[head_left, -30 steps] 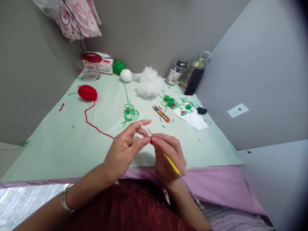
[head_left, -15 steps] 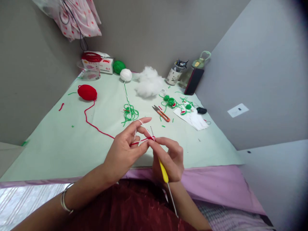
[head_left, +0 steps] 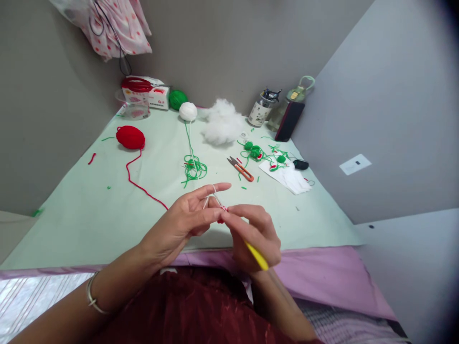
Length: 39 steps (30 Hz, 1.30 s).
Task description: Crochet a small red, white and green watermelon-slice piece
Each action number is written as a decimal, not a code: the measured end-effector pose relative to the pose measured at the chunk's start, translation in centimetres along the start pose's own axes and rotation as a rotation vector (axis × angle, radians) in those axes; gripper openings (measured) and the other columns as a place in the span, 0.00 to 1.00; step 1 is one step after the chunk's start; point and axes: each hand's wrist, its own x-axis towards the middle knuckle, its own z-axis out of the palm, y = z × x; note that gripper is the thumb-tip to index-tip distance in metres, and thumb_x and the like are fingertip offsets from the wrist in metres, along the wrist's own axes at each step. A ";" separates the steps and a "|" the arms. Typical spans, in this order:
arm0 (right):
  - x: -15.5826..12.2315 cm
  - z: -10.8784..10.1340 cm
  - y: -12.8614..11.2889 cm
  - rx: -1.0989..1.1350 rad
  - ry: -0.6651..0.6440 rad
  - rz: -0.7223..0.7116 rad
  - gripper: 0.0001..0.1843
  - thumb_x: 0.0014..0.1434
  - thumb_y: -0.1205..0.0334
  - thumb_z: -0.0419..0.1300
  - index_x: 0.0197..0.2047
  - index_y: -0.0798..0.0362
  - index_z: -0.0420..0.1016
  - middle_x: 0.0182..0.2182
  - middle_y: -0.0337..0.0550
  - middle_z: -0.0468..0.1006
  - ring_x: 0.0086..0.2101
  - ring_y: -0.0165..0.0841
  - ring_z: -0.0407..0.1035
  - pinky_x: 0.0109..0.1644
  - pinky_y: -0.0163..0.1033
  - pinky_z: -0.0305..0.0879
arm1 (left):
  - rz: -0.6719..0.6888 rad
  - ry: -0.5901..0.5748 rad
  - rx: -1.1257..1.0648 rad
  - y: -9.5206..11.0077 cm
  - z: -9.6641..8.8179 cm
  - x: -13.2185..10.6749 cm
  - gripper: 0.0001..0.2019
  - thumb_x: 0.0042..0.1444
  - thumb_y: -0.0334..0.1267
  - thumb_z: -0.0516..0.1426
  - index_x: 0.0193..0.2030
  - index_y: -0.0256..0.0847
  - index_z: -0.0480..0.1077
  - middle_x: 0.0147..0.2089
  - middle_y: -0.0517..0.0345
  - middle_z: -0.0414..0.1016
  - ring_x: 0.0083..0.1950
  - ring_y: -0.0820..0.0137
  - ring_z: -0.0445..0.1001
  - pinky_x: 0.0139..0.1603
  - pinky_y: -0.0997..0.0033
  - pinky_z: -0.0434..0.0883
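Note:
My left hand (head_left: 190, 215) pinches a small red and white crochet piece (head_left: 221, 216) between thumb and fingers, its index finger stretched out with white yarn (head_left: 215, 193) looped over it. Closed around a yellow-handled crochet hook (head_left: 258, 257) is my right hand (head_left: 256, 234), whose fingertips meet the piece. The hook's tip is hidden at the stitches. From my left hand, red yarn runs back to a red yarn ball (head_left: 130, 137). White yarn leads toward a white yarn ball (head_left: 188, 111) at the back.
Orange-handled thread snips (head_left: 241, 169) lie beyond my hands, beside tangled green yarn (head_left: 194, 167). White stuffing (head_left: 222, 123) sits farther back. Small green crochet pieces (head_left: 255, 152) are near a white tissue (head_left: 287, 176). A phone (head_left: 289, 121) leans against a bottle (head_left: 301, 88) at the right.
My right hand has shifted slightly right and turned, tilting the hook's handle. My left index finger has moved down and straightened. The crochet piece is turned and partly covered by my fingers.

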 end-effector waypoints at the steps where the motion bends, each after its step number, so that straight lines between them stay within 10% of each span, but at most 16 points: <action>1: 0.5 -0.1 -0.2 0.046 -0.002 0.014 0.22 0.68 0.70 0.63 0.58 0.35 0.81 0.43 0.42 0.84 0.39 0.36 0.79 0.40 0.43 0.79 | -0.016 -0.004 0.000 0.1 -0.1 0.0 0.29 0.56 0.43 0.70 0.64 0.44 0.75 0.31 0.66 0.69 0.25 0.79 0.51 0.24 0.75 0.48; 9: 1.7 -1.4 -1.3 0.312 0.024 0.265 0.15 0.69 0.70 0.60 0.51 0.43 0.84 0.40 0.43 0.84 0.37 0.36 0.79 0.41 0.45 0.79 | 0.226 0.086 0.242 -0.1 -1.1 0.2 0.09 0.58 0.35 0.68 0.46 0.49 0.83 0.45 0.59 0.79 0.37 0.72 0.71 0.41 0.69 0.69; 15: 2.4 -0.7 -0.8 0.706 0.068 0.525 0.08 0.69 0.63 0.62 0.41 0.47 0.84 0.35 0.40 0.82 0.26 0.29 0.74 0.29 0.38 0.75 | 0.252 0.101 0.244 -0.2 -1.1 0.1 0.14 0.59 0.35 0.68 0.52 0.50 0.83 0.41 0.59 0.76 0.39 0.71 0.70 0.42 0.72 0.69; 22: 2.0 0.5 -1.0 0.484 0.060 0.366 0.10 0.69 0.67 0.63 0.45 0.45 0.85 0.41 0.42 0.85 0.38 0.34 0.78 0.39 0.41 0.77 | 0.206 0.070 0.185 -1.0 -0.9 0.2 0.17 0.60 0.39 0.70 0.55 0.55 0.83 0.41 0.62 0.74 0.42 0.73 0.72 0.44 0.76 0.69; 30: 1.1 1.1 -0.9 -0.082 0.021 -0.090 0.21 0.66 0.75 0.63 0.57 0.44 0.82 0.46 0.46 0.83 0.45 0.36 0.79 0.45 0.42 0.79 | 0.090 0.107 -0.091 -1.2 -0.1 0.1 0.21 0.56 0.43 0.72 0.57 0.48 0.83 0.32 0.64 0.69 0.26 0.81 0.53 0.24 0.80 0.53; 39: 2.3 0.2 -0.4 0.644 0.107 0.507 0.06 0.69 0.63 0.64 0.43 0.46 0.84 0.34 0.39 0.80 0.28 0.29 0.73 0.33 0.39 0.73 | 0.018 0.050 -0.158 -0.7 -0.8 0.3 0.15 0.57 0.37 0.70 0.52 0.46 0.85 0.37 0.62 0.71 0.24 0.84 0.47 0.23 0.79 0.48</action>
